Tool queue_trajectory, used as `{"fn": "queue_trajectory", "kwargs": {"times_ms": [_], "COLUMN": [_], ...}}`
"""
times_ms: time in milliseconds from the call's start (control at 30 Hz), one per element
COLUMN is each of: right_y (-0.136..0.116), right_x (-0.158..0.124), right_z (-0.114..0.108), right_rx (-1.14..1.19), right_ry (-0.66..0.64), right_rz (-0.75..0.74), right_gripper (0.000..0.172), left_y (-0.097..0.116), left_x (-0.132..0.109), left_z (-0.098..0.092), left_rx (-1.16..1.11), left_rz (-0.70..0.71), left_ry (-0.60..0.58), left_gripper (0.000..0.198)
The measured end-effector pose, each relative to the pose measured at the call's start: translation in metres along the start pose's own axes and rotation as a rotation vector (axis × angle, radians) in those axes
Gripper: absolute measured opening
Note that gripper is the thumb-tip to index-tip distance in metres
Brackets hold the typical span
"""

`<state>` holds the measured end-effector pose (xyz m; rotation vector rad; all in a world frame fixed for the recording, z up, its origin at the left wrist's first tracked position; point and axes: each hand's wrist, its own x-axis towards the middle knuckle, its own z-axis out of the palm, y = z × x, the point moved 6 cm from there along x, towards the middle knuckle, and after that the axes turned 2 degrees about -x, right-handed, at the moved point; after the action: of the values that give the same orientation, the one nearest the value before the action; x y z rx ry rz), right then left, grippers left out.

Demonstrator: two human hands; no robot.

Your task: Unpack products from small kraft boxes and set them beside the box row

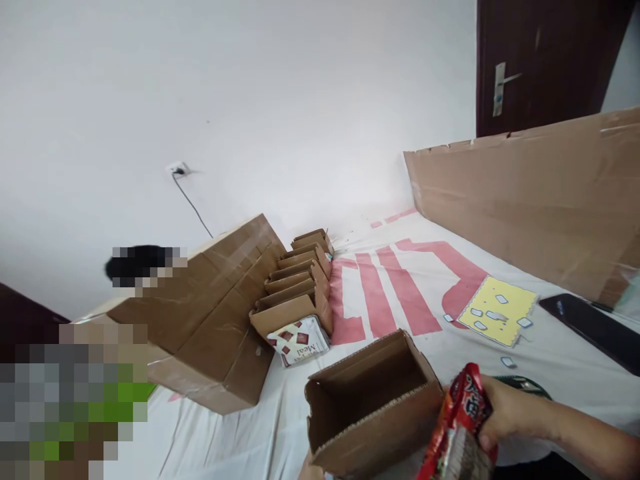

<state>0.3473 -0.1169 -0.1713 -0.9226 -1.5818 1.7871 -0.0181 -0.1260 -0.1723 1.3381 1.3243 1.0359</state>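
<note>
Grasping a glossy red plastic packet [457, 430] at the lower right of the frame, my right hand [505, 410] has its grip clenched on the packet's side, by the right end of an open brown cardboard box [375, 420]. I see only a sliver of my left hand [310, 469] at the bottom edge, so I cannot tell that grip's state. Around the centre, small brown cardboard boxes [280, 312] stand in a row beside a large taped carton [210, 327].
</note>
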Motion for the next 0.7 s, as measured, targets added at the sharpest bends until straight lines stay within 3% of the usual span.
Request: {"fn": "queue_trajectory", "kwargs": {"times_ms": [133,267,367,467,567,700], "right_y": [-0.003,-0.010,-0.016,-0.016,-0.009,0.000], "right_x": [0.046,0.086,0.108,0.125,0.140,0.154], "right_z": [0.034,0.073,0.099,0.118,0.136,0.158], "right_rx": [0.059,0.197,0.289,0.340,0.352,0.364], "right_ry": [0.025,0.007,-0.028,-0.023,-0.014,-0.038], "right_rz": [-0.104,-0.143,-0.145,-0.143,-0.149,-0.255], "right_gripper": [0.065,0.065,0.067,0.071,0.071,0.066], "left_y": [-0.018,-0.032,-0.034,-0.031,-0.032,-0.046], "left_x": [-0.011,-0.002,0.011,0.020,0.027,0.033], "left_z": [-0.025,-0.087,-0.135,-0.168,-0.176,-0.169], "left_rx": [0.017,0.039,0.042,-0.009,-0.038,-0.027], "left_rz": [0.038,0.051,0.036,0.080,0.172,0.149], "left_ry": [0.093,0.316,0.398,0.548,0.651,0.642], "left_gripper": [0.054,0.059,0.066,0.072,0.074,0.079]}}
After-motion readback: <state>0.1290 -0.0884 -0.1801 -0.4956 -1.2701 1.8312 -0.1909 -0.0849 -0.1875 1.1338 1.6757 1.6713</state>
